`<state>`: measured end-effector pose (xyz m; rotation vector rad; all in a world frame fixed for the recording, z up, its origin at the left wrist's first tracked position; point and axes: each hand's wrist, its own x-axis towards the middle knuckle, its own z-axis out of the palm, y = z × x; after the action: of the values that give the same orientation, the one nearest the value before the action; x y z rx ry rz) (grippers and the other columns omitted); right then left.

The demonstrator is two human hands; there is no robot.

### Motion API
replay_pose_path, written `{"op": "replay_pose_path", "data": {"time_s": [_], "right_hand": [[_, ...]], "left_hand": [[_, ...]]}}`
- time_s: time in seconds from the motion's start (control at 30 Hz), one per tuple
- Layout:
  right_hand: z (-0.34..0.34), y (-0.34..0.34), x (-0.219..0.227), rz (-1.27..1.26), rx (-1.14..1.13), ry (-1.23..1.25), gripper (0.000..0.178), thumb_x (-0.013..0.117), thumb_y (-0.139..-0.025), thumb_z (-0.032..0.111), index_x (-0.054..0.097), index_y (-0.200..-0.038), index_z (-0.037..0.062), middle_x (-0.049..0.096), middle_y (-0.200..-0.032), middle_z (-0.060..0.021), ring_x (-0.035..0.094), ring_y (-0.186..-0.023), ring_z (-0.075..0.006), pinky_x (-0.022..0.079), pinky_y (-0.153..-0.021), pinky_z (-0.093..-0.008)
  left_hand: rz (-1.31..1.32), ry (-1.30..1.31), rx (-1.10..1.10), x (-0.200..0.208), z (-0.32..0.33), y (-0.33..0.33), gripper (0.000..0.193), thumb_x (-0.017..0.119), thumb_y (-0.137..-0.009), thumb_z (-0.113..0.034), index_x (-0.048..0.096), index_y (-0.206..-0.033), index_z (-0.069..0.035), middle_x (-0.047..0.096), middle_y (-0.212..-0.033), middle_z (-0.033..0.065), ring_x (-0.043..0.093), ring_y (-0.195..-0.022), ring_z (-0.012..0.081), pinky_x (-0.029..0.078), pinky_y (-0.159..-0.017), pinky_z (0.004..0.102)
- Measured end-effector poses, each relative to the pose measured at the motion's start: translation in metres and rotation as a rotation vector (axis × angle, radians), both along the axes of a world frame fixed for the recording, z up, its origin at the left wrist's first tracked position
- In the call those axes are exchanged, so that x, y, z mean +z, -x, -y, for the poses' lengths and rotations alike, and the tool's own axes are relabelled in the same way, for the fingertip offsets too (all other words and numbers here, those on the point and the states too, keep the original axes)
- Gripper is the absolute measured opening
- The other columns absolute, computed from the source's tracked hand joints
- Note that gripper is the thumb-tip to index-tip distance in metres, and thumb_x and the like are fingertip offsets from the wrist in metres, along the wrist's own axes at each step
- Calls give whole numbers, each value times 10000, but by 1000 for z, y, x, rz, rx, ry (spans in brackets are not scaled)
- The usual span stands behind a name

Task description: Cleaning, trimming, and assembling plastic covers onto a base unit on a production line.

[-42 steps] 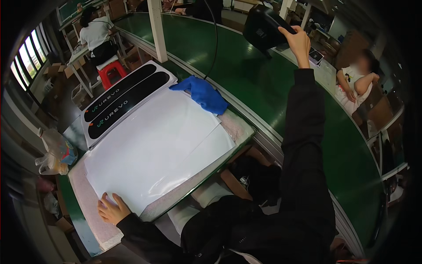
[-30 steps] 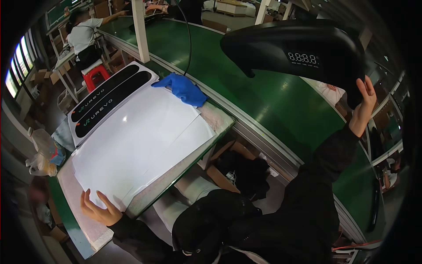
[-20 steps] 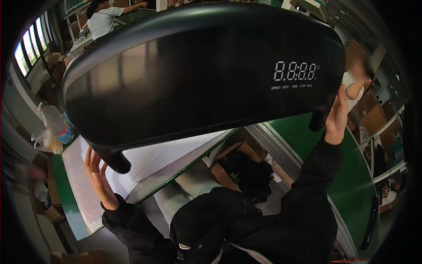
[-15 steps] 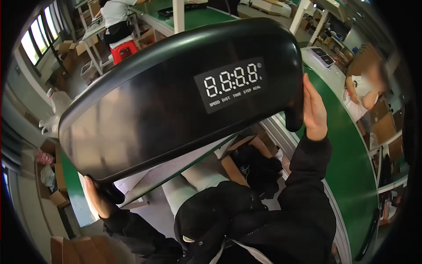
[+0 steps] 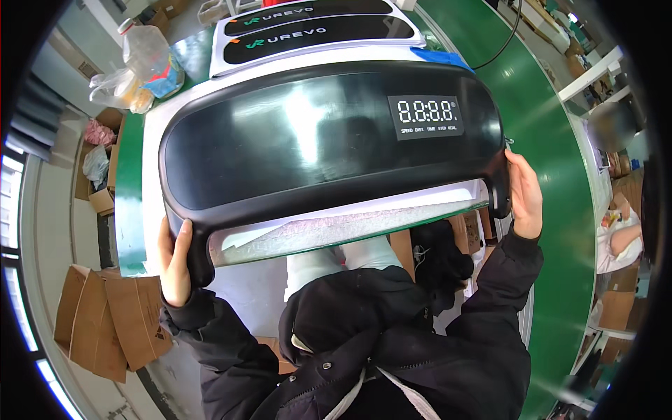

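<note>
A glossy black treadmill console cover (image 5: 259, 143) spans the middle of the head view, with a display panel (image 5: 425, 117) of white segment digits at its right. At its lower left end, my left hand (image 5: 176, 264) grips the side, fingers against the edge. My right hand (image 5: 525, 192) is closed round the opposite end. The cover lies level at the near edge of the worktop (image 5: 157, 150); whether it rests there or is held just above, I cannot tell. Between its two downturned ends, white sheet material (image 5: 364, 210) shows.
Sheets with long black printed panels (image 5: 329, 43) lie behind the cover, near a blue scrap (image 5: 442, 57). A plastic bottle (image 5: 147, 52) and bag stand far left. Cardboard (image 5: 115, 315) is on the floor at left. A green surface (image 5: 553, 231) runs along the right, with a person beyond.
The cover has come down from a raised, tilted position to level at the worktop, both hands still on its ends. My view has turned downward, bringing the printed sheets into sight.
</note>
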<state>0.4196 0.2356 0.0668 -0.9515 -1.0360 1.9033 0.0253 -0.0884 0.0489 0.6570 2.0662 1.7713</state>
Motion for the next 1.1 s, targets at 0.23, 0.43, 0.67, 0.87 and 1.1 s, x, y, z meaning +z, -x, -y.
{"op": "replay_pose_path", "data": {"time_s": [0.23, 0.43, 0.67, 0.87, 1.1], "right_hand": [[-11, -1, -8, 328, 119, -99, 243, 533, -890, 190, 603, -1002, -14, 631, -931, -49, 592, -851, -122, 446, -781, -249], [16, 37, 33, 1240, -95, -1244, 221, 583, -850, 191, 619, -1034, 75, 511, -1033, -124, 529, -985, -289, 395, -882, -329], [57, 134, 8, 733, 307, -1640, 295, 687, -694, 114, 648, -985, 94, 499, -852, -32, 496, -761, -194, 400, -657, -318], [56, 156, -13, 622, 282, -1645, 347, 700, -662, 99, 681, -1002, 165, 376, -720, 6, 396, -653, -161, 330, -603, -286], [53, 152, -26, 550, 145, -1800, 415, 688, -562, 48, 708, -972, 105, 394, -742, -6, 386, -602, -149, 336, -517, -250]], "left_hand": [[-47, 132, -139, 8, -8, -14, 292, 549, -886, -162, 530, -1051, 78, 537, -980, 86, 479, -857, 131, 394, -766, 247], [-836, 877, -15, 17, 3, -24, 372, 602, -837, -273, 557, -1047, 30, 452, -1018, 101, 431, -969, 249, 307, -892, 352], [-652, 582, -105, -12, 4, -10, 380, 586, -821, -236, 472, -1063, 35, 437, -1072, 118, 384, -1026, 273, 259, -942, 379], [-488, 357, -15, -18, 12, -14, 416, 538, -810, -208, 431, -1105, 66, 386, -1125, 148, 340, -1107, 266, 195, -997, 370], [-447, 219, -1, -31, 7, -14, 425, 459, -873, -233, 438, -1181, 60, 400, -1164, 96, 351, -1069, 181, 206, -954, 300]]}}
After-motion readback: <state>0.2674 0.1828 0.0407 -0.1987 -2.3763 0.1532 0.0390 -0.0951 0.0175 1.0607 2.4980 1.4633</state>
